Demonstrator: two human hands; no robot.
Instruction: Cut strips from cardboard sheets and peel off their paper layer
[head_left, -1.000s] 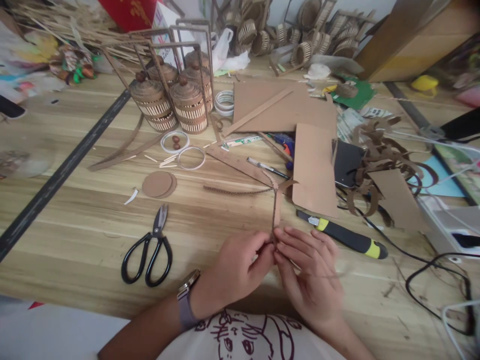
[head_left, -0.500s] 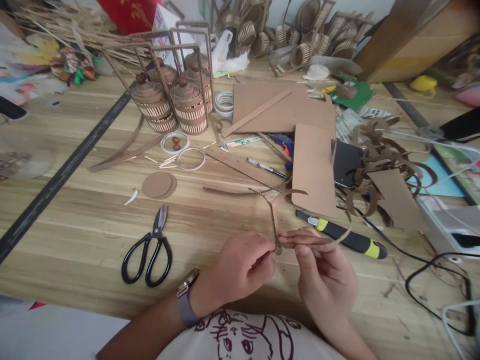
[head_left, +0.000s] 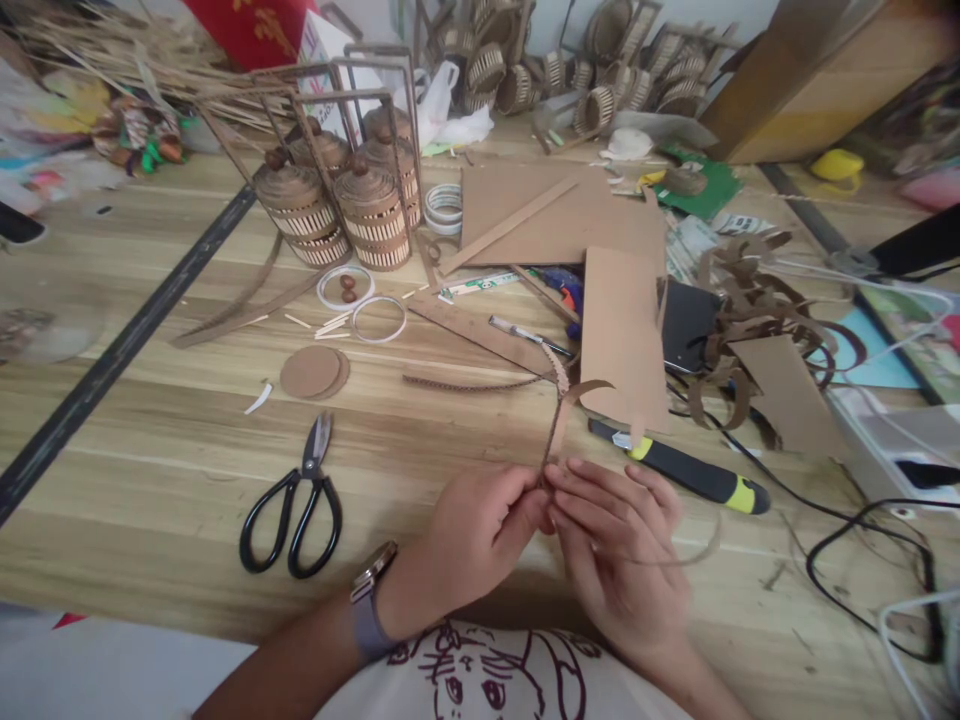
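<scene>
Brown cardboard strips (head_left: 557, 432) rise from between my two hands and fork at the top, with one end curling right. My left hand (head_left: 480, 525) is closed, its thumb and forefinger pinching the strips' lower end. My right hand (head_left: 622, 550) meets it there, thumb and fingertips pressed on the same end. A thin strip tail trails out past the right hand's fingers. The pinched end itself is mostly hidden by the fingers. Black-handled scissors (head_left: 310, 462) lie left of my hands, and a black and yellow utility knife (head_left: 697, 470) lies to the right.
Round cardboard discs (head_left: 309, 372), tape rings (head_left: 379, 319) and small sticks lie ahead left. Behind them stand lidded baskets (head_left: 373, 215) with tall handles. Cardboard sheets (head_left: 626, 335), a pen (head_left: 517, 330) and a pile of curled strips (head_left: 731, 385) lie ahead right. Black cable (head_left: 814, 560) loops at right.
My right hand has turned and shifted left, its fingers now against the strips beside my left hand. The strips' upper end leans further right, and the tail at right hangs lower.
</scene>
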